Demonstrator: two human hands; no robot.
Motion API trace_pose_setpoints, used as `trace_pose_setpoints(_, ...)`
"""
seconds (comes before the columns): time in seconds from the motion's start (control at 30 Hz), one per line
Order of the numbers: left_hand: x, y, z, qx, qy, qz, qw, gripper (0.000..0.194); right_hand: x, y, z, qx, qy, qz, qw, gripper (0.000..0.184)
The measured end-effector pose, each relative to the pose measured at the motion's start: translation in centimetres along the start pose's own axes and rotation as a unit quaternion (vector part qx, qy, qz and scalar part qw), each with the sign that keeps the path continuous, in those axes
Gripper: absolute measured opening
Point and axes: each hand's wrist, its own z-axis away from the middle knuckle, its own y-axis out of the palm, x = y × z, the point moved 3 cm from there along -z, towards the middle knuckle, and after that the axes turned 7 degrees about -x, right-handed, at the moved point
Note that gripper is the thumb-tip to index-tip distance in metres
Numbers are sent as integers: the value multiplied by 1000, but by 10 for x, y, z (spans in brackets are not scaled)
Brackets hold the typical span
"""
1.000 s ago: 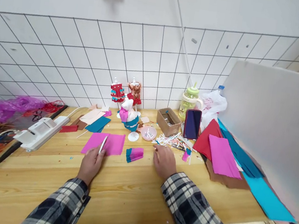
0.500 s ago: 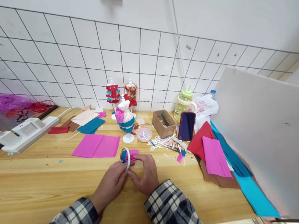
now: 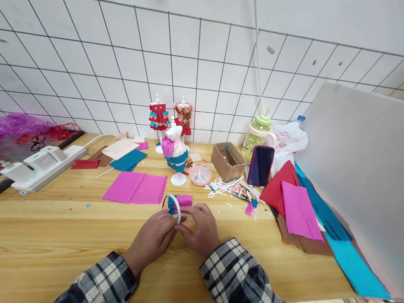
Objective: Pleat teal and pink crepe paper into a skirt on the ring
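Close to the table's front stands a thin white ring, apparently a roll of tape [image 3: 179, 213], tilted up on its edge. My left hand [image 3: 152, 240] grips its lower part with closed fingers. From the other side, my right hand [image 3: 201, 229] meets the ring's right edge with thumb and forefinger; whether a loose tape end lies between them is too small to tell. Just behind the ring lies a pleated piece of pink and blue crepe paper [image 3: 183, 200], partly seen through it. A flat pink crepe sheet [image 3: 134, 188] rests to the left.
Behind my hands stand small dress forms in crepe paper [image 3: 177, 155], a pink dish [image 3: 200, 175], a cardboard box [image 3: 228, 162] and a phone [image 3: 260, 166]. White paper bits [image 3: 228, 189] lie scattered. Coloured sheets [image 3: 301, 210] lie right; a power strip [image 3: 47, 165] sits left.
The camera view has tilted down and shifted slightly, so things sit higher in the picture. Both hands stay at the tape roll, with only slight movement of the fingers.
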Motion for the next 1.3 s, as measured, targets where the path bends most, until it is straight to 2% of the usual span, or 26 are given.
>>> trace_pose_setpoints(0.27,0,4,5,14,-54,65,996,39,2,-3,1,15,-7,8,1000,38)
trace_pose_setpoints(0.4,-2,0,9,16,-53,103,993,42,4,-2,1,20,-10,11,1000,39)
trace_pose_setpoints(0.53,-4,-5,8,25,-52,114,992,42,6,-1,2,16,-17,13,1000,32)
trace_pose_setpoints(0.6,-7,-7,5,25,-47,103,993,38,7,-2,2,5,-31,4,999,32)
trace_pose_setpoints(0.77,-17,-7,-1,42,-2,67,997,25,10,-3,5,-1,-48,-9,999,48)
trace_pose_setpoints(0.87,-18,-5,-1,42,24,49,998,21,13,-2,7,-7,-75,7,997,50)
trace_pose_setpoints(1.03,-11,-3,4,-15,31,16,999,19,16,2,10,-29,-120,18,992,40)
trace_pose_setpoints(1.17,-7,-2,6,-21,20,-26,999,23,19,3,10,-43,-149,9,988,23)
trace_pose_setpoints(1.23,-7,-3,6,-16,18,-39,999,23,20,2,10,-44,-140,-1,989,17)
trace_pose_setpoints(1.3,-9,-3,5,-11,21,-42,999,20,17,1,9,-51,-97,-19,994,16)
